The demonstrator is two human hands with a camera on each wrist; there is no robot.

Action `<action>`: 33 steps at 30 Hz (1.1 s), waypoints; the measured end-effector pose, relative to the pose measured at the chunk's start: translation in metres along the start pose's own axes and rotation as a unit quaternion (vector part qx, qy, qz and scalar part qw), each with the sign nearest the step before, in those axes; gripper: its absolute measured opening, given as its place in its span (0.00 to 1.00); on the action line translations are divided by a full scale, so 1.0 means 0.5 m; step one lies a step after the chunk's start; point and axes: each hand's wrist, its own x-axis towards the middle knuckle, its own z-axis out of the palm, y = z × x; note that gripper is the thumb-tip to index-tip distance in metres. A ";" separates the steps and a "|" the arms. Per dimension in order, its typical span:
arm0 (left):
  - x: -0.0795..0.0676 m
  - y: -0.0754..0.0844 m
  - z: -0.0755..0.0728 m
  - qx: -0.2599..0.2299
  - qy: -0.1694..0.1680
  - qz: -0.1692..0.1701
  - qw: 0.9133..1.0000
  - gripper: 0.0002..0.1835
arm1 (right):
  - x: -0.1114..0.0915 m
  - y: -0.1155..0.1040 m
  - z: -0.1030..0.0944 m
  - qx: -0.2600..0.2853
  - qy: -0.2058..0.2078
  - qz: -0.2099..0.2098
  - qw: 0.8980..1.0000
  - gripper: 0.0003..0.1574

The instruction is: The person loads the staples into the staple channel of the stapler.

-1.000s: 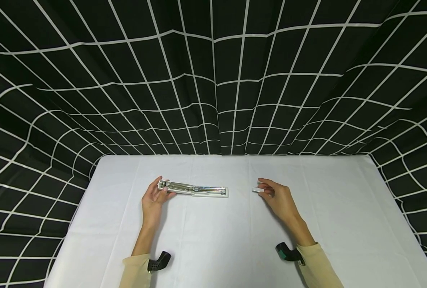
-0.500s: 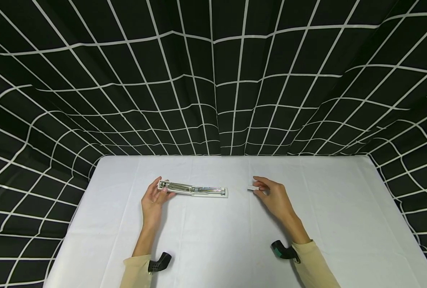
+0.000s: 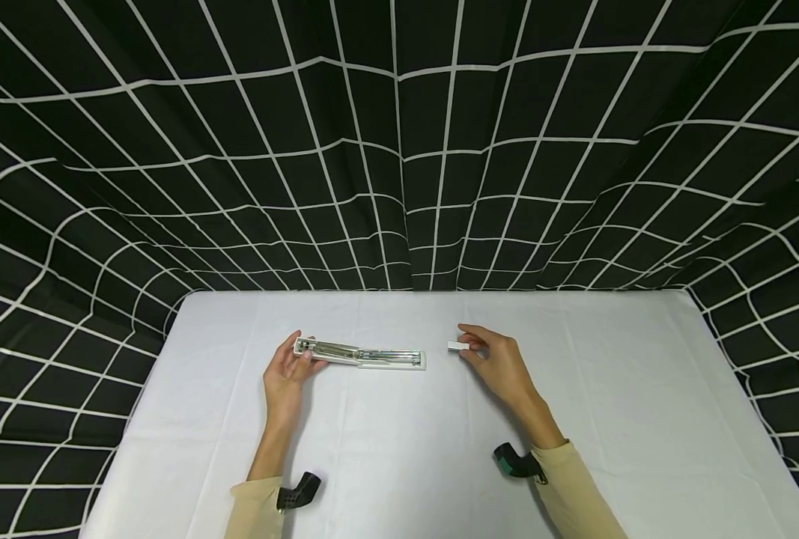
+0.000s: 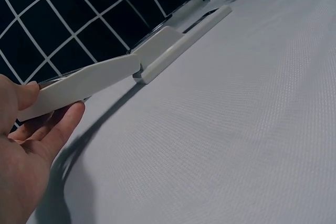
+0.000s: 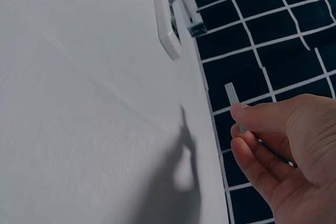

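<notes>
A white stapler [image 3: 392, 366] lies folded wide open left of the table's middle, its metal inside facing up. My left hand [image 3: 283, 389] grips the raised top arm by its far left end, thumb on top and fingers beneath, as the left wrist view shows of the stapler [image 4: 100, 83]. The base rests on the cloth, and its metal magazine [image 5: 189, 9] shows in the right wrist view. My right hand [image 3: 503, 367] pinches a short strip of staples [image 3: 456, 346] between thumb and fingers. The strip [image 5: 231, 93] sticks out toward the stapler, a small gap from the base's right end.
A white cloth [image 3: 399, 449] covers the table. Black curtains [image 3: 372, 187] with a white grid stand along its back and sides. A black wrist camera [image 3: 298, 490] sits on the left sleeve and another camera [image 3: 515, 460] on the right.
My right hand has moved left and slightly away from me with the staple strip, closer to the stapler. The left hand and the stapler have hardly moved.
</notes>
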 end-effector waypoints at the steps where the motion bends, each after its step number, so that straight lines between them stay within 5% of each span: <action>1: -0.001 0.000 0.000 -0.001 0.002 -0.001 1.000 0.27 | 0.002 -0.002 0.003 0.000 -0.002 -0.001 1.000 0.27; 33: 0.001 -0.001 -0.001 0.001 0.001 0.000 1.000 0.27 | 0.039 -0.091 0.095 0.005 -0.054 -0.053 0.997 0.25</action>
